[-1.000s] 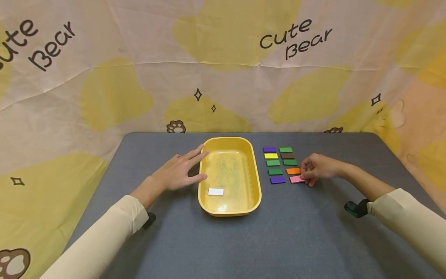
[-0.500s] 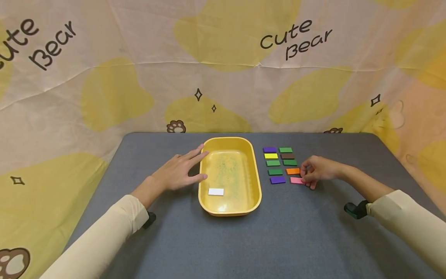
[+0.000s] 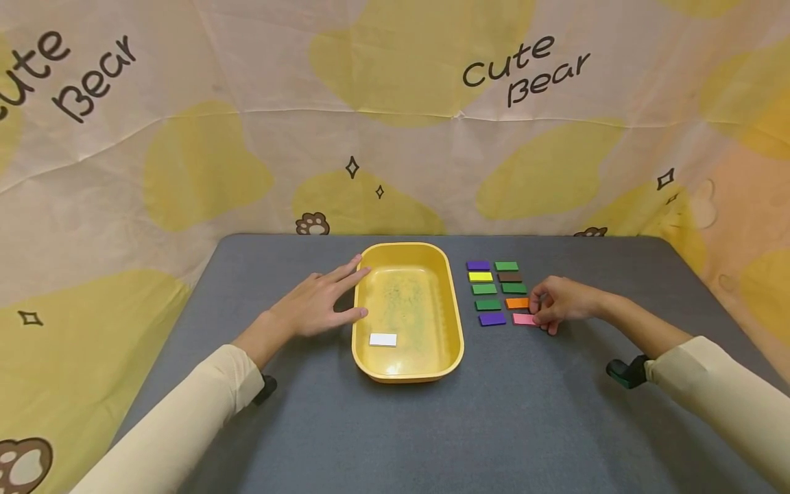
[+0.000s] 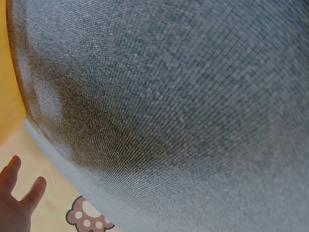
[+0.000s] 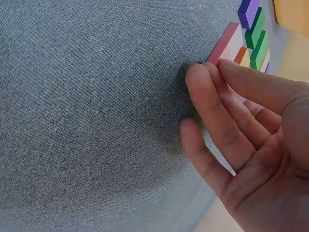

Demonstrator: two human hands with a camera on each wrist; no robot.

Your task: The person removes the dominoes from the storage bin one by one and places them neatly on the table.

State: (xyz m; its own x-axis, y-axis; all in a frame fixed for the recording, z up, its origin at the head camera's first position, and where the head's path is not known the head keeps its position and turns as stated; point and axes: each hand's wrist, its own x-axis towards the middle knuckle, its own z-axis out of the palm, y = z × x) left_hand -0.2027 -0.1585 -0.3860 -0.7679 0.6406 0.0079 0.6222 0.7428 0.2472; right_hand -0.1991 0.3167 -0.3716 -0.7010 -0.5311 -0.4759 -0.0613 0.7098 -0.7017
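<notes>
In the head view my left hand (image 3: 324, 302) rests with spread, fairly straight fingers on the left rim of the yellow tray (image 3: 458, 312). A white domino block (image 3: 383, 339) lies flat inside the tray, near its front left. To the right, the curled fingers and thumb of my right hand (image 3: 561, 302) are at the right end of the pink domino block (image 3: 524, 320). The right wrist view shows the thumb and fingertips of that hand (image 5: 251, 130) pinching the pink block's end (image 5: 228, 44). Right behind it lies an orange domino block (image 3: 517, 303), close to the index finger.
Two columns of flat blocks lie right of the tray, including a purple block (image 3: 492, 319), a yellow block (image 3: 481, 277), a brown block (image 3: 509, 277) and several green blocks (image 3: 487, 305). A patterned cloth (image 3: 395, 171) hangs behind the grey table (image 3: 432, 439).
The pink and orange blocks have shifted slightly to the left with my right fingers beside them. My left hand has stayed on the tray's rim.
</notes>
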